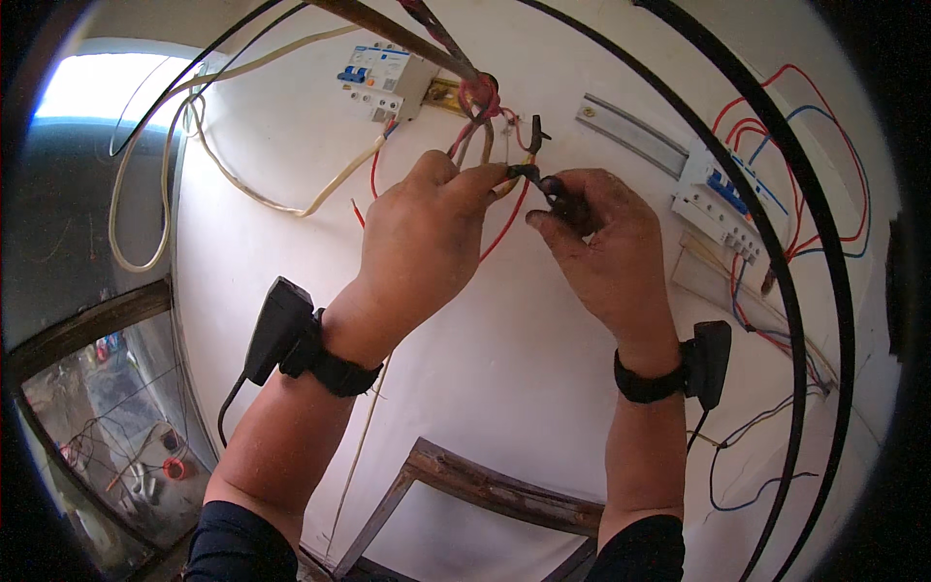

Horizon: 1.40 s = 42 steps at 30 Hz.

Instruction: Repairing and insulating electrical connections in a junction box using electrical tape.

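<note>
My left hand (422,228) is closed, thumb and forefinger pinching a wire end where black tape covers it; its fingers hide part of the wire. From there a short strip of black electrical tape (525,173) stretches across to my right hand (616,247). That hand is closed around a dark roll of electrical tape (570,206), partly hidden by the fingers. Just above the strip, another wire end wrapped in black tape (536,138) sticks up. Red and pale wires (477,107) come down in a bundle from a pipe above my hands.
A white circuit breaker (383,80) is on the wall at upper left, a second breaker (718,199) at right beside a metal rail (630,134). Thick black cables (790,320) arc down the right. A brown frame (499,492) stands below, between my forearms.
</note>
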{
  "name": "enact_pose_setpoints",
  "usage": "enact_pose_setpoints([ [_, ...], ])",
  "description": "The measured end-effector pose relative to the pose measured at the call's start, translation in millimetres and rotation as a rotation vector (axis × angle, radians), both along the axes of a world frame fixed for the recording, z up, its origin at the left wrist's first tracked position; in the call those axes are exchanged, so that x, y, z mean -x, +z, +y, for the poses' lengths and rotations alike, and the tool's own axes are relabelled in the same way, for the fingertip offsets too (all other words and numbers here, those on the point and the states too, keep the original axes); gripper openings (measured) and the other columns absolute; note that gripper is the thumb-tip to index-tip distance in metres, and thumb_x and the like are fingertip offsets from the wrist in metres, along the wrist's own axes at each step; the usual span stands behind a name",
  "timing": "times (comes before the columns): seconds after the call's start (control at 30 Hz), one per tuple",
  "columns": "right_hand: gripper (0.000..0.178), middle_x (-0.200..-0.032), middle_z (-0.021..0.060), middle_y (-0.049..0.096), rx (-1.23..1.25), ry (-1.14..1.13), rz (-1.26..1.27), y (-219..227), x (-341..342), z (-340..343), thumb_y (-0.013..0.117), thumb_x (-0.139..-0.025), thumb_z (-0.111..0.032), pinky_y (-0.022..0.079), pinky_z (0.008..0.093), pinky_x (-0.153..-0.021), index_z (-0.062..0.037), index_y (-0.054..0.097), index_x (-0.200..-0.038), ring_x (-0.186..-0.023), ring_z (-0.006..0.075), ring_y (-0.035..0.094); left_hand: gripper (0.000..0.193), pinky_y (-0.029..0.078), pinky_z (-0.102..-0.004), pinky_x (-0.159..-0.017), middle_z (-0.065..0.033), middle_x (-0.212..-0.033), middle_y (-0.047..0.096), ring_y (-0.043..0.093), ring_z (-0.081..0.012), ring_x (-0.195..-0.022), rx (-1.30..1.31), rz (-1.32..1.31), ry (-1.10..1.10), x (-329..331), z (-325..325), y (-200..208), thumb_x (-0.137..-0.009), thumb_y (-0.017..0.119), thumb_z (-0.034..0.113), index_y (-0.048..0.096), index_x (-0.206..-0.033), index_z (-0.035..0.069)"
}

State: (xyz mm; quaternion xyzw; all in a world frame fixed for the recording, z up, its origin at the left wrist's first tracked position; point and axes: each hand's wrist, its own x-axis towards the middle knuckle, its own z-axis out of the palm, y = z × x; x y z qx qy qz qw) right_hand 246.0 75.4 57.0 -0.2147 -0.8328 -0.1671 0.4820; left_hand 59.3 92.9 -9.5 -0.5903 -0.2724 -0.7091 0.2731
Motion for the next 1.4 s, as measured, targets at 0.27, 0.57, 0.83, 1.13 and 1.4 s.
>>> enact_pose_setpoints([
  [0.27,0.018,-0.089,0.0105,0.062,-0.580,-0.360,-0.181,3.5,10.9,-19.1,0.074,-0.086,-0.003,0.053,0.0400,-0.063,-0.0061,0.062,-0.099,-0.075,0.0304,0.066,0.024,0.055,-0.0431,-0.062,-0.0121,-0.089,0.063,0.067,-0.0330,-0.072,0.051,0.006,0.038,-2.1,1.8,0.4,-0.091,0.067,0.007,0.075,-0.112,0.016],
  [0.57,0.015,-0.089,0.0118,0.063,-0.790,-0.202,-0.148,32.6,27.3,-9.8,0.074,-0.091,-0.009,0.052,0.0373,-0.063,-0.0050,0.062,-0.099,-0.073,0.0281,0.065,0.027,0.053,-0.0433,-0.061,-0.0120,-0.088,0.062,0.066,-0.0320,-0.073,0.049,0.038,0.074,2.7,-2.9,1.4,-0.090,0.069,0.005,0.073,-0.116,0.014],
  [0.83,0.018,-0.081,0.0095,0.070,-0.470,-0.261,0.014,48.9,3.7,37.8,0.070,-0.093,-0.016,0.054,0.0307,-0.066,0.0004,0.068,-0.099,-0.068,0.0160,0.067,0.027,0.053,-0.0426,-0.062,-0.0126,-0.087,0.061,0.065,-0.0321,-0.074,0.048,0.047,0.070,4.7,-4.0,1.3,-0.089,0.071,0.004,0.073,-0.115,0.011],
  [1.13,0.012,-0.080,0.0093,0.066,0.103,-0.229,-0.086,-6.8,-11.3,-15.6,0.069,-0.089,-0.010,0.051,0.0317,-0.062,0.0007,0.065,-0.092,-0.067,0.0170,0.064,0.023,0.054,-0.0424,-0.059,-0.0104,-0.088,0.062,0.066,-0.0331,-0.069,-0.016,0.002,0.084,3.1,6.0,-1.3,-0.090,0.067,0.010,0.076,-0.110,0.018],
  [1.4,0.012,-0.081,0.0085,0.065,-0.732,-0.227,-0.285,25.4,21.0,-47.0,0.072,-0.089,-0.006,0.049,0.0309,-0.058,-0.0038,0.064,-0.098,-0.066,0.0160,0.063,0.024,0.053,-0.0445,-0.063,-0.0134,-0.088,0.062,0.066,-0.0344,-0.074,0.027,0.015,0.052,1.1,0.6,-2.2,-0.089,0.068,0.001,0.075,-0.110,0.010],
])
